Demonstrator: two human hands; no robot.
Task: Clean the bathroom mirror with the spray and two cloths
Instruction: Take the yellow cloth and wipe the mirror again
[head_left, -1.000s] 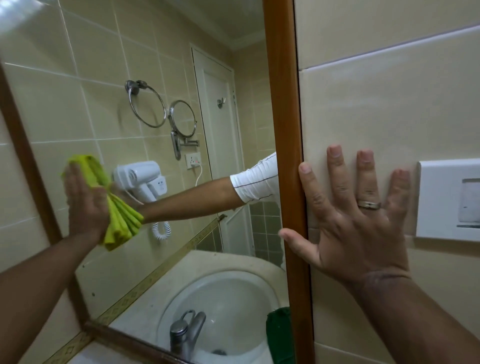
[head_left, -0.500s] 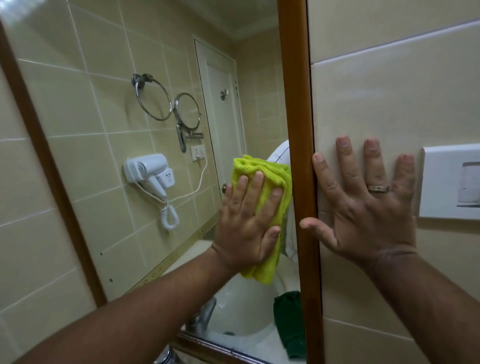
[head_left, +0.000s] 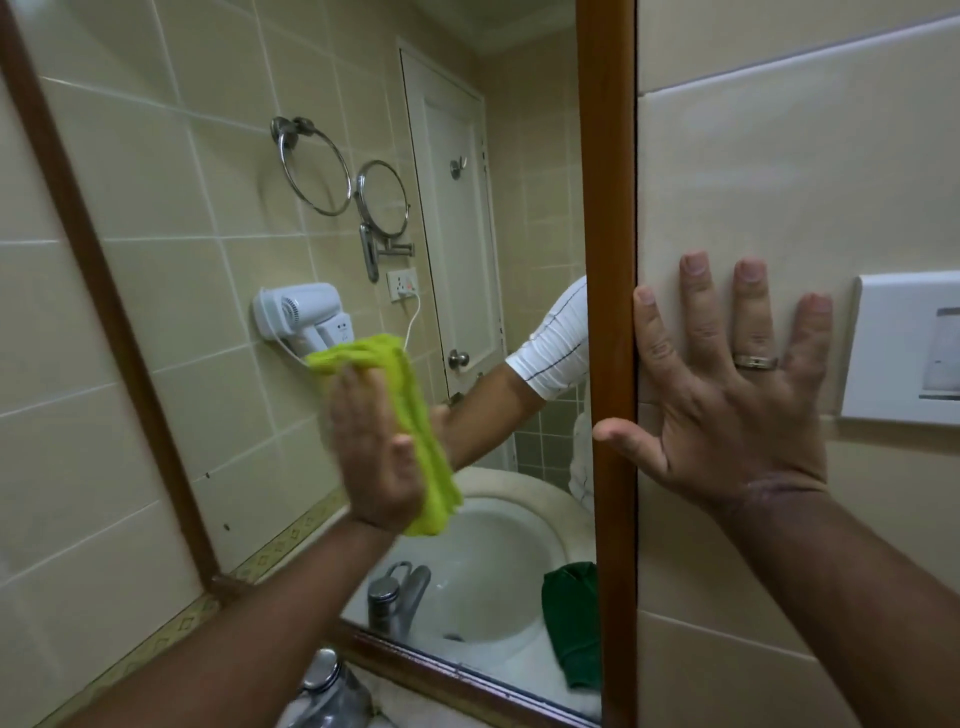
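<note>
Mirror (head_left: 208, 260) glass has the left hand (head_left: 371, 457) flat, pressing a yellow cloth (head_left: 415, 415); right hand (head_left: 727, 410), at three o'clock, lies spread, empty, on the wall (head_left: 779, 182).

Left hand (head_left: 371, 447) is motion-blurred & hides much of the yellow-green cloth (head_left: 415, 415) pressed to the mirror (head_left: 208, 208). Mirror's top and left cut off by pic edge. Below mirror, the tap (head_left: 324, 686) is blurred, partly behind left forearm. Green cloth (head_left: 571, 623) seen only as reflection, cut by frame (head_left: 610, 260).
</note>
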